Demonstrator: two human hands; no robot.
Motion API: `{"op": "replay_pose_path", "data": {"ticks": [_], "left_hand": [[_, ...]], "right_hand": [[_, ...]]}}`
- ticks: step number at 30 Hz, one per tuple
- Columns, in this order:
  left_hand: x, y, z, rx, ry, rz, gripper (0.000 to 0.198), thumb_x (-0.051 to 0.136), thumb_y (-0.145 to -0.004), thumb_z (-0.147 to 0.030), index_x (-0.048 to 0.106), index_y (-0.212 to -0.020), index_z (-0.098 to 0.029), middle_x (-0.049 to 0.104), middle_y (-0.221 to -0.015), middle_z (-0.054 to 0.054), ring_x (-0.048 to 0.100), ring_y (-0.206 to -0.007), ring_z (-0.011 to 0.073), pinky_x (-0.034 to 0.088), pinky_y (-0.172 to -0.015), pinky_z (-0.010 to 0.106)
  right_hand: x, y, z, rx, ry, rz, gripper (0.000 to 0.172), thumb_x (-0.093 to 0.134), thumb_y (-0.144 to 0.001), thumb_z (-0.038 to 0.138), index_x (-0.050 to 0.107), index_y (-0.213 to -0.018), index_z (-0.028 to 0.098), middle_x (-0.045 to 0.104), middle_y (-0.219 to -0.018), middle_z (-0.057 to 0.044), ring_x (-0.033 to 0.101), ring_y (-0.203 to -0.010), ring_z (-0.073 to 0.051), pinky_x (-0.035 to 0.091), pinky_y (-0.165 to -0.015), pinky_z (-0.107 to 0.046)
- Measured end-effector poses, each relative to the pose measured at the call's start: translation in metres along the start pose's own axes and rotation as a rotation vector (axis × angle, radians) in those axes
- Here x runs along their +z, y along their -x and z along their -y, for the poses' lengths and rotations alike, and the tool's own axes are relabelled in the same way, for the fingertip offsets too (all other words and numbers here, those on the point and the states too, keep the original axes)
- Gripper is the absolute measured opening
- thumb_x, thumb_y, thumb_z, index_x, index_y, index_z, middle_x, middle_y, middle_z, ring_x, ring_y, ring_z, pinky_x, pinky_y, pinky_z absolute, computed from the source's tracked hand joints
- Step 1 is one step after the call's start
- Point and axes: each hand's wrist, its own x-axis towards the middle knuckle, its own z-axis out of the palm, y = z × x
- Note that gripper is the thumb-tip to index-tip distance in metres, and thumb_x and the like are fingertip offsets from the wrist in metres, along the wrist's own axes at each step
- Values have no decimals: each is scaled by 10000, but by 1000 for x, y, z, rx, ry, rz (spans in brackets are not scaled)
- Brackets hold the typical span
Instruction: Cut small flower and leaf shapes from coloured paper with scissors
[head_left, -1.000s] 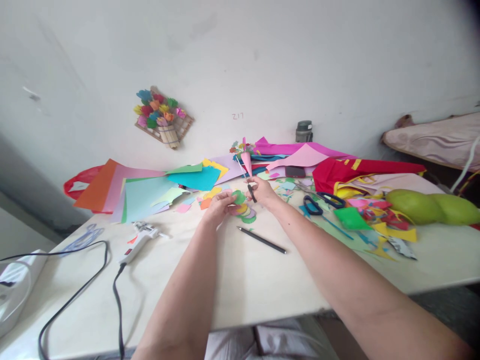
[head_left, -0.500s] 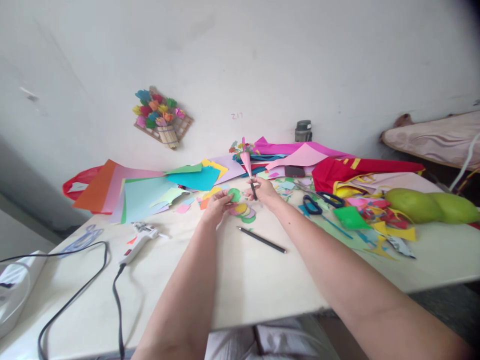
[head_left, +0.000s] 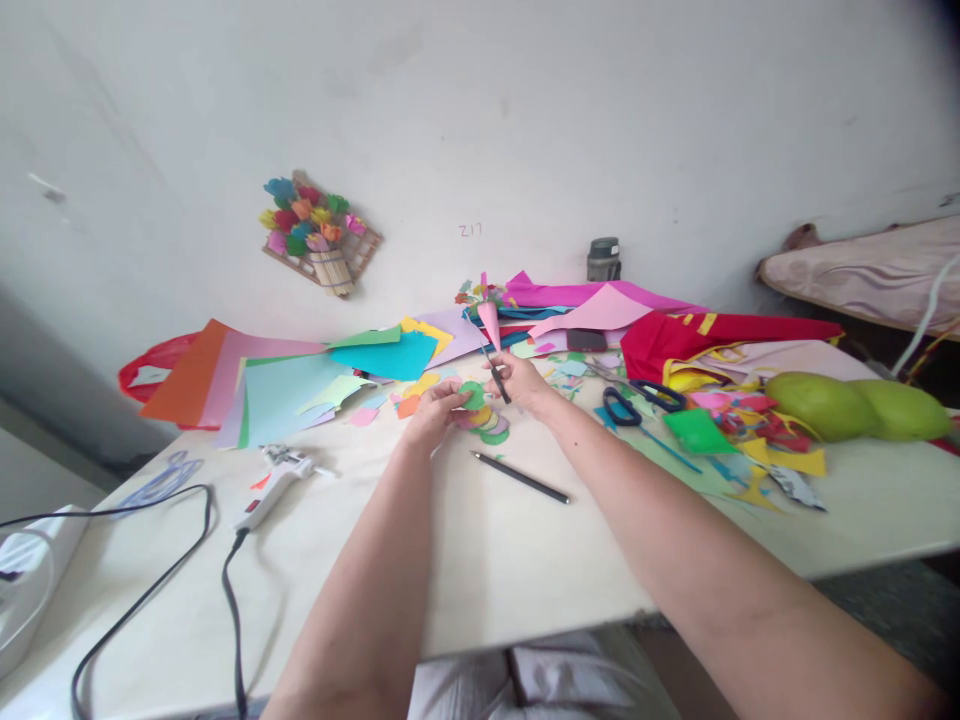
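Between its fingertips my left hand (head_left: 435, 412) pinches a round green paper piece (head_left: 472, 395). My right hand (head_left: 519, 382) grips small dark-handled scissors (head_left: 498, 380), the blades pointing up and away, a little right of the green piece. Below the hands lie overlapping paper circles (head_left: 491, 424) in yellow, pink and green. A black pen (head_left: 521, 477) rests on the table nearer to me. Behind the scissors stands a pink paper cone (head_left: 489, 322) with small colored paper shapes at its top.
On the left are a glue gun (head_left: 274, 490), its cable and a white power strip (head_left: 37, 560). Colored sheets (head_left: 292, 390) lie at the back left. Large scissors (head_left: 622, 406), paper scraps and green fruit (head_left: 825, 405) are on the right. A dark phone (head_left: 586, 340) lies behind.
The scissors in my right hand have tilted to the left, and their blades now show. The green piece in my left hand has shifted slightly. The whole view has moved a little.
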Motion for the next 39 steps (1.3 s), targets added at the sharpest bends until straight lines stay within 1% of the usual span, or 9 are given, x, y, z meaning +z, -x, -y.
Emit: {"op": "replay_pose_path", "data": {"ticks": [5,8,13,19,22,24,27,35,39], "left_hand": [[-3,-3,4,-51,30,27,284,803,-557,-258,614,-736,-146,671,-714,57,659,-672,227,528,-642,378],[-6,-5,6,-1,61,10,274,805,-556,-251,615,-725,-150,671,-710,44,660,-704,216,533,-698,376],[-8,-7,7,56,62,-21,281,804,-549,-264,614,-713,-137,663,-704,21,661,-683,170,527,-709,302],[-11,-6,7,52,48,-61,334,822,-537,-324,623,-731,-140,683,-669,49,684,-671,207,535,-680,316],[-11,-6,7,70,59,-82,355,830,-533,-334,621,-747,-141,689,-667,51,692,-701,222,539,-722,339],[-11,-6,6,77,70,-94,357,829,-539,-339,607,-738,-142,692,-675,55,696,-723,230,537,-732,342],[-11,-7,6,89,98,-106,354,829,-538,-334,572,-694,-146,689,-679,52,699,-725,231,533,-711,323],[-14,-10,9,145,175,-126,323,815,-562,-283,555,-697,-147,659,-686,23,696,-786,232,524,-777,348],[-15,-10,10,165,210,-133,318,821,-556,-267,558,-686,-144,653,-699,23,694,-805,238,510,-838,383]], "right_hand": [[4,-2,-1,17,-29,-78,347,607,-553,61,544,-876,169,513,-521,83,502,-477,-95,430,-504,-226],[7,-1,1,30,-33,-104,333,598,-566,52,544,-876,163,503,-510,93,490,-444,-86,409,-482,-216],[9,3,5,51,-36,-77,305,599,-599,21,536,-862,162,516,-526,91,508,-438,-80,412,-479,-209],[2,7,9,137,45,-19,220,656,-688,105,541,-871,146,521,-517,73,463,-407,-62,371,-419,-186],[-5,7,7,150,111,50,206,678,-722,241,556,-855,142,549,-539,42,474,-413,-64,330,-387,-180],[-10,6,4,129,144,130,261,675,-732,364,564,-822,145,574,-569,17,486,-424,-64,289,-365,-174],[-16,5,1,92,197,244,326,664,-727,450,542,-757,149,597,-606,-5,508,-447,-72,266,-356,-177],[-20,7,1,59,320,447,325,571,-800,463,520,-710,154,548,-514,9,473,-426,-82,285,-382,-201],[-20,5,-1,76,387,473,293,556,-812,422,512,-700,155,554,-517,8,457,-416,-76,290,-386,-199]]}}
